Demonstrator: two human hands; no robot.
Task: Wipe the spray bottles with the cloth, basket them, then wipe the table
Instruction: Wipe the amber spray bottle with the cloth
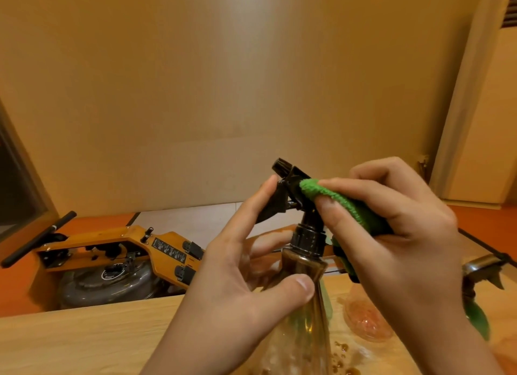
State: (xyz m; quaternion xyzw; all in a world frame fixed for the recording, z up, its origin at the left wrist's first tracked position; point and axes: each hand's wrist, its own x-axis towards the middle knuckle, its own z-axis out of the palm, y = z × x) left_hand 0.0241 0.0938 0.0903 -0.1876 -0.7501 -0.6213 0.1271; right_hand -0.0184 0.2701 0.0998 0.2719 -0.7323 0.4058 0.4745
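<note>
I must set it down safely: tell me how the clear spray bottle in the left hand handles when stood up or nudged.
The spray bottle looks like thin clear plastic, so probably light and stiff. Its body widens downward, so it should stand steadily. Its smooth wall, gripped by the left hand, may be slippery if wet.

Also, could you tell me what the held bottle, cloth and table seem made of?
Spray bottle: likely clear tinted plastic, see-through and glossy, black trigger head. Cloth: green fuzzy fabric, looped texture. Table: pale wood or laminate, visible grain.
</note>
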